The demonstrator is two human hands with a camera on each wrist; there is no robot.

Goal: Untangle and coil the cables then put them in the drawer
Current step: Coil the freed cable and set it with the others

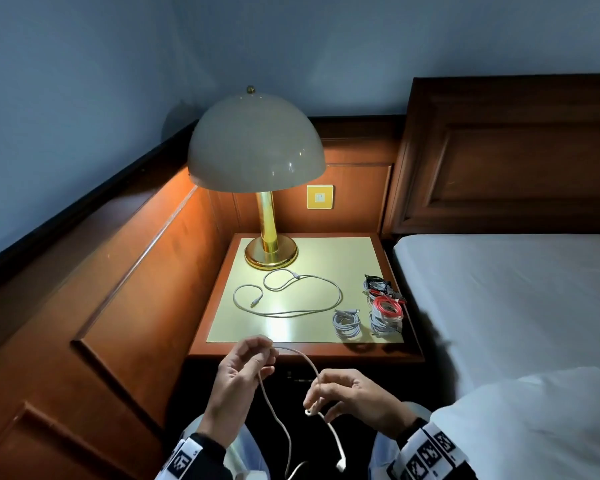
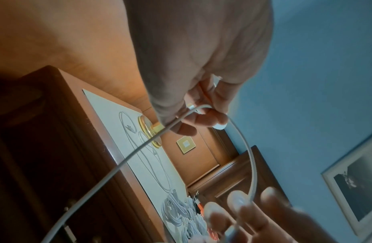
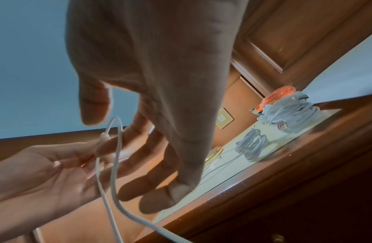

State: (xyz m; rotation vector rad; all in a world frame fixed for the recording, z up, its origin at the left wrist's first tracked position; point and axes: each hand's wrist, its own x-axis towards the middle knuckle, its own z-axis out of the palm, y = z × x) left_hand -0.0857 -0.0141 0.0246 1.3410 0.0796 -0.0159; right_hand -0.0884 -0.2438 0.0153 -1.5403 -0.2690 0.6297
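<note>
In front of the nightstand my left hand (image 1: 269,355) pinches a white cable (image 1: 302,358) near one plug; the left wrist view shows that hand (image 2: 199,113) with the cable (image 2: 249,156) curving away. My right hand (image 1: 316,386) pinches the same cable farther along, thumb against fingers (image 3: 112,121). The cable (image 3: 116,164) arcs between both hands and its slack hangs down toward my lap. A second loose white cable (image 1: 291,296) lies spread on the nightstand top (image 1: 326,251). The drawer front (image 1: 298,375) below the top is dark and appears closed.
A coiled white cable (image 1: 347,323), a red and white coil (image 1: 387,311) and a dark bundle (image 1: 378,284) sit at the nightstand's right edge. A brass lamp (image 1: 257,147) stands at its back. The bed (image 1: 516,289) is on the right, wood panelling (image 1: 118,289) on the left.
</note>
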